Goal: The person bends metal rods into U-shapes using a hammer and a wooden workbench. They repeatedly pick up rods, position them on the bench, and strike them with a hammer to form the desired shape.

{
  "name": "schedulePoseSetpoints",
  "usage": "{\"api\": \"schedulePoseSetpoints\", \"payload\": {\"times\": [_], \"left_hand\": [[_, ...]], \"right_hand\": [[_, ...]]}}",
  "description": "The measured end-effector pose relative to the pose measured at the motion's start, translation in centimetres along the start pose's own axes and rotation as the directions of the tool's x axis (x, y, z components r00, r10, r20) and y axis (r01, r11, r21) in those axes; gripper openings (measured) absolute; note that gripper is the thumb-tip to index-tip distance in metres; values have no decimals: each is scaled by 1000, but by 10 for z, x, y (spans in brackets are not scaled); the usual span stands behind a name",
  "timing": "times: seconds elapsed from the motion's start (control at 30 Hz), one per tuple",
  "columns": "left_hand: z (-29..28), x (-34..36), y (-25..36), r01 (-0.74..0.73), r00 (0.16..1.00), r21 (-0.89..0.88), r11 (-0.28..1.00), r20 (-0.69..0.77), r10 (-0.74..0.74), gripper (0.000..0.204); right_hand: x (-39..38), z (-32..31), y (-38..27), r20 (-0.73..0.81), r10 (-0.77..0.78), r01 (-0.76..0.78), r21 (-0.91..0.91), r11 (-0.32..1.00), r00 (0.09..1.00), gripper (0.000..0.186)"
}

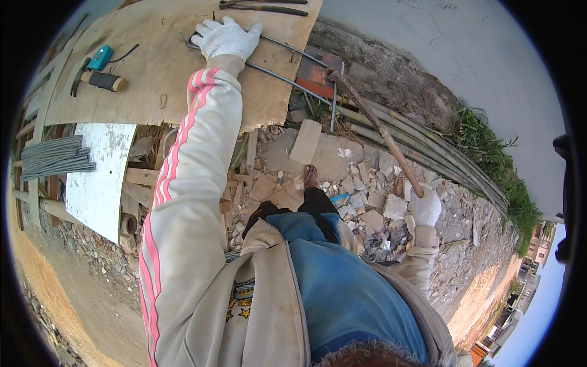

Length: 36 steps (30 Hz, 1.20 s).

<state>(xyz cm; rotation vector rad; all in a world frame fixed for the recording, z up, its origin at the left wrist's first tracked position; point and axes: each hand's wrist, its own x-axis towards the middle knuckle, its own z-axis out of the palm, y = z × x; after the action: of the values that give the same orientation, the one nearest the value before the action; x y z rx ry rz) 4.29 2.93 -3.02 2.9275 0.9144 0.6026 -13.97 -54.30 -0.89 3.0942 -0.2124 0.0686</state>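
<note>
In a white glove, my left hand [226, 40] lies with its fingers spread over a bent grey steel bar [275, 76] on the plywood board [183, 67]. Two lengths of this bar run out past the board's right edge, and an end turns downward there. My right hand [425, 208], also gloved, is closed round the lower end of a long rusty bending bar [382, 129]. The far end of that tool meets the steel bar just beyond the board. What lies under my left palm is hidden.
Pincers [269, 7] lie at the board's top edge. A hammer [101, 81] and a teal tape measure [100, 57] rest on its left. Cut steel rods [58, 157] sit on a white panel [101, 183]. Rubble [373, 202] covers the ground; bamboo poles [422, 137] line the wall.
</note>
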Motion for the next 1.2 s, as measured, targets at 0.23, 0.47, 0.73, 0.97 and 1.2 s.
{"api": "schedulePoseSetpoints", "payload": {"times": [0.23, 0.47, 0.73, 0.97, 1.2], "left_hand": [[-10, 3, 2, 14, 994, -36, 999, 107, -10, 93], [-30, 1, 1, 7, 978, -47, 999, 207, 3, 95], [-40, -5, 0, -48, 975, -10, 999, 215, 49, 101], [-35, -3, 0, -43, 978, -13, 999, 205, 45, 103], [-40, -1, 1, -14, 961, -82, 997, 273, 36, 104]], "right_hand": [[-110, -10, -51, 7, 85, -85, 131, 988, 996, 47], [-86, -26, -22, 83, -186, 159, 260, 952, 979, 37], [-74, -19, -14, 72, -222, 197, 258, 946, 972, 36], [-74, -17, -14, 42, -232, 221, 186, 958, 972, 37], [-101, -37, -37, 64, -64, 51, 186, 981, 996, 46]]}}
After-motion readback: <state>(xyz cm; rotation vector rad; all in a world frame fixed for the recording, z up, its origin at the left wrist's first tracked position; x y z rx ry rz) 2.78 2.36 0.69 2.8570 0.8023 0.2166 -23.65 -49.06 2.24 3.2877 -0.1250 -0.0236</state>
